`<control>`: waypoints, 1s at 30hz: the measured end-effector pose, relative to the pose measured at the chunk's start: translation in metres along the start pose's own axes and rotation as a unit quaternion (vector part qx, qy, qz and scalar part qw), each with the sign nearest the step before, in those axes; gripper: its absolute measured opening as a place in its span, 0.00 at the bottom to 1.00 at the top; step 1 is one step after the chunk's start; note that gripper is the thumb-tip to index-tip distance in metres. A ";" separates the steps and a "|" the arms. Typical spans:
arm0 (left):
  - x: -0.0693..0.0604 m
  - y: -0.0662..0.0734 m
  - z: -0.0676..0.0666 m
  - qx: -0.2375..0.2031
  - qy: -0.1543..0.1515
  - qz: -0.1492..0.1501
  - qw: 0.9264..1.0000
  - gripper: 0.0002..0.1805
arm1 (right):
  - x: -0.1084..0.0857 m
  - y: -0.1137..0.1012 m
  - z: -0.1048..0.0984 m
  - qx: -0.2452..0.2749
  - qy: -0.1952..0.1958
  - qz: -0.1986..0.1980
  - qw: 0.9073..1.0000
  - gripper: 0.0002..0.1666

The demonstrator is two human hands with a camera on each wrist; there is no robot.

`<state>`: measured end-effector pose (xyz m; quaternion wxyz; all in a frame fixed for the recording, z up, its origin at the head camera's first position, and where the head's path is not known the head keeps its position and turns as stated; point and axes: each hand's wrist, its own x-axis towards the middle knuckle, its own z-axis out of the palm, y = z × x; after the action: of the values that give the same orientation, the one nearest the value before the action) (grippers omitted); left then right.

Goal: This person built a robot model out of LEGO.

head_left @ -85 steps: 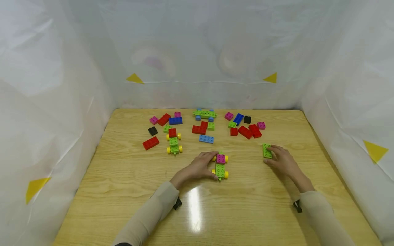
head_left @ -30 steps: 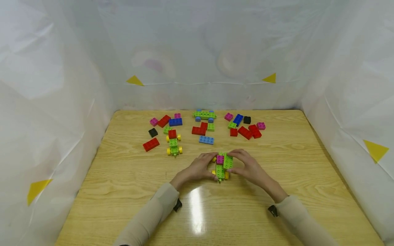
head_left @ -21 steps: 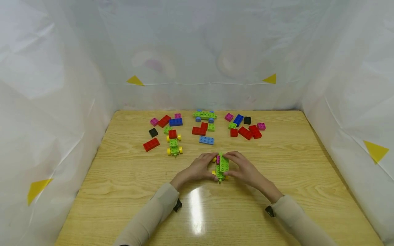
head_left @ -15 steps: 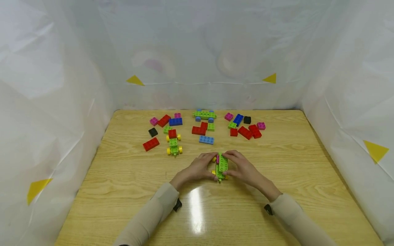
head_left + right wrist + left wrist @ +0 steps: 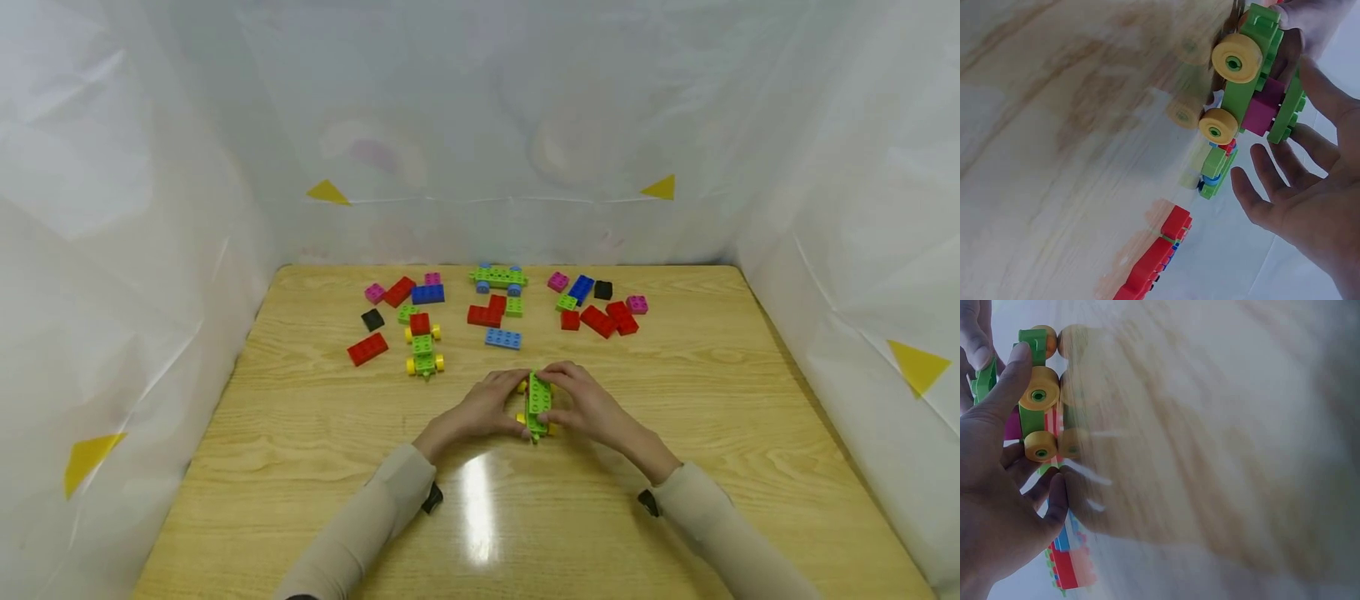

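Note:
My left hand [image 5: 483,408] grips a green wheeled base [image 5: 1236,103] with yellow wheels by its ends, on the table. A magenta brick [image 5: 1262,110] stands on that base. Between thumb and fingers, my right hand [image 5: 596,414] pinches a long green brick [image 5: 539,393] over the magenta one. Seen from the right wrist, the green brick looks slightly tilted, close above the magenta studs; whether it is seated I cannot tell. From the head, it covers the magenta brick almost wholly.
Left of my hands stands a second yellow-wheeled car [image 5: 423,350] with green and red bricks. Behind are a light blue brick [image 5: 503,338], a blue-wheeled green base [image 5: 500,278] and red bricks [image 5: 598,322]. White sheeting [image 5: 480,167] surrounds the wooden table [image 5: 337,483].
My right hand has brought the long green brick from the right side of the table to the car, then shifted it left over the magenta brick. The left hand has kept its grip.

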<state>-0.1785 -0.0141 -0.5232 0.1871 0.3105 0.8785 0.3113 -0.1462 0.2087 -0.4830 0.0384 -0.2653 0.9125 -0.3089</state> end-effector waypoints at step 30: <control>0.000 -0.002 0.001 -0.002 0.004 0.005 1.000 0.56 | 0.017 -0.011 -0.013 -0.045 -0.070 0.035 0.996 0.37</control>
<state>-0.1791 -0.0144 -0.5248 0.1824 0.3134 0.8770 0.3152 -0.1586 0.1995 -0.4641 0.1007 -0.2552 0.9295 -0.2465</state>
